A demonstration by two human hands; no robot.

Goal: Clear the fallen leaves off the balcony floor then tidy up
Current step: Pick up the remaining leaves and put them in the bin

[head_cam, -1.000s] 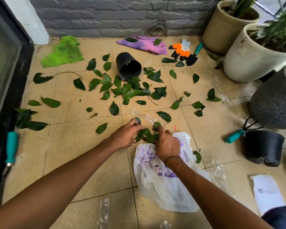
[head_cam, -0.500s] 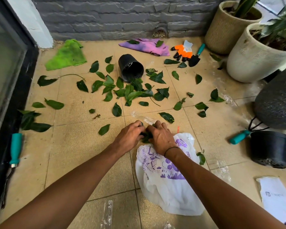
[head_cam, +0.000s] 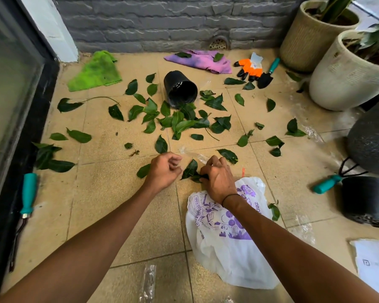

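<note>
Several green leaves [head_cam: 179, 122] lie scattered over the tan tiled balcony floor [head_cam: 109, 193], thickest around a tipped black pot [head_cam: 179, 88]. A white bag with purple print [head_cam: 228, 232] lies on the tiles in front of me. My right hand [head_cam: 218, 181] is at the bag's far end, shut on a small bunch of leaves [head_cam: 190, 170] that pokes out to its left. My left hand [head_cam: 164, 169] hovers just left of that bunch, fingers curled, with nothing visible in it.
Green cloth [head_cam: 96, 71] and purple cloth [head_cam: 199, 61] lie by the grey wall. Orange gloves [head_cam: 249, 67] and a trowel [head_cam: 267, 75] sit near large planters [head_cam: 346, 75]. A black pot [head_cam: 367, 202], teal-handled tools [head_cam: 27, 193], a paper [head_cam: 374, 263] and plastic wrappers [head_cam: 148, 281] lie around.
My hands were together over the leaf bunch. The left hand has pulled away to the left and let go, while the right hand keeps hold of the leaves by the bag.
</note>
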